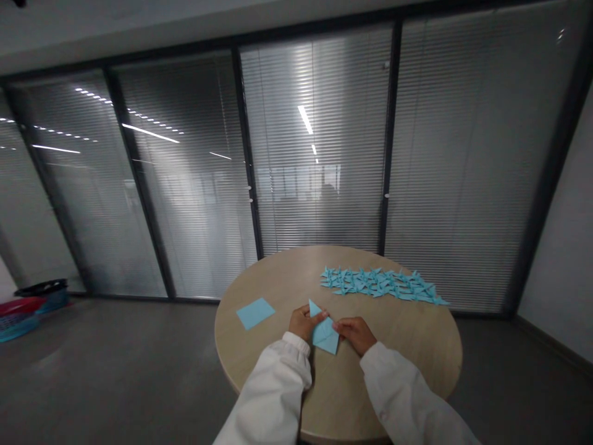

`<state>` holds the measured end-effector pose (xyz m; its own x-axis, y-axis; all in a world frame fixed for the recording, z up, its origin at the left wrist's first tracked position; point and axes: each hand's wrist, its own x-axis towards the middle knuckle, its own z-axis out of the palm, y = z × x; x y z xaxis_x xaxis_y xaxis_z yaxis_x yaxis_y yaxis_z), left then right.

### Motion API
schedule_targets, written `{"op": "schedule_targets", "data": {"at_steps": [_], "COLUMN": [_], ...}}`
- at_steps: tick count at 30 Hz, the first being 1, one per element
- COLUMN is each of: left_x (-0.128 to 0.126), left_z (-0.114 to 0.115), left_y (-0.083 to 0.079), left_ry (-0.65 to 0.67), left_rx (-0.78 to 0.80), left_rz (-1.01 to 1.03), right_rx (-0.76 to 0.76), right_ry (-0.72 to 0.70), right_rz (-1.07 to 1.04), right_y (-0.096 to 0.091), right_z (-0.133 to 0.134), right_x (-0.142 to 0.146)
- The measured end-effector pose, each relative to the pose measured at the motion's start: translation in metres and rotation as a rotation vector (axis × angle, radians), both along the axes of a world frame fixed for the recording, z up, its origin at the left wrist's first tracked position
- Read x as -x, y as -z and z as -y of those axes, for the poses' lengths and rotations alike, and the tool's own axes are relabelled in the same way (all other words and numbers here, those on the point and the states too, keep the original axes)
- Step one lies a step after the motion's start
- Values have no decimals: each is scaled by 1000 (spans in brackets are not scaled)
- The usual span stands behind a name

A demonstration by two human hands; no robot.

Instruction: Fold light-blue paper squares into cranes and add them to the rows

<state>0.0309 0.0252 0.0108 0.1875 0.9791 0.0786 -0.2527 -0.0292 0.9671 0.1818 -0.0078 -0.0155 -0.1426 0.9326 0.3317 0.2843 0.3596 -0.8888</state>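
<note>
Between my hands is a partly folded sheet of light blue origami paper (326, 339), with a pointed corner at its far end and creases across it. My left hand (304, 322) grips its left side, thumb lying over the paper. At its right edge, my right hand (356, 334) pinches the paper between thumb and fingers. A flat blue paper square (256, 313) lies on the table to the left of my left hand. Beyond my right hand, many folded blue paper cranes (380, 283) sit packed together in rows.
The round wooden table (287, 272) stands before a glass partition (315, 148) with blinds and dark frames. Baskets or bins in red, blue and black (39, 303) are on the grey floor at the far left. A white wall (560, 266) is on the right.
</note>
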Motion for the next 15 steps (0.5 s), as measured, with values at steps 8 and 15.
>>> {"op": "schedule_targets", "data": {"at_steps": [8, 15], "left_x": [3, 5], "left_z": [3, 1], "left_y": [-7, -3], "left_ry": [-89, -53], "left_rx": [-20, -49], "left_rz": [-27, -5], "right_rx": [16, -21], "right_ry": [13, 33], "right_rz": [-28, -7], "right_y": [-4, -1], "right_z": [1, 0], "right_x": [0, -2]}}
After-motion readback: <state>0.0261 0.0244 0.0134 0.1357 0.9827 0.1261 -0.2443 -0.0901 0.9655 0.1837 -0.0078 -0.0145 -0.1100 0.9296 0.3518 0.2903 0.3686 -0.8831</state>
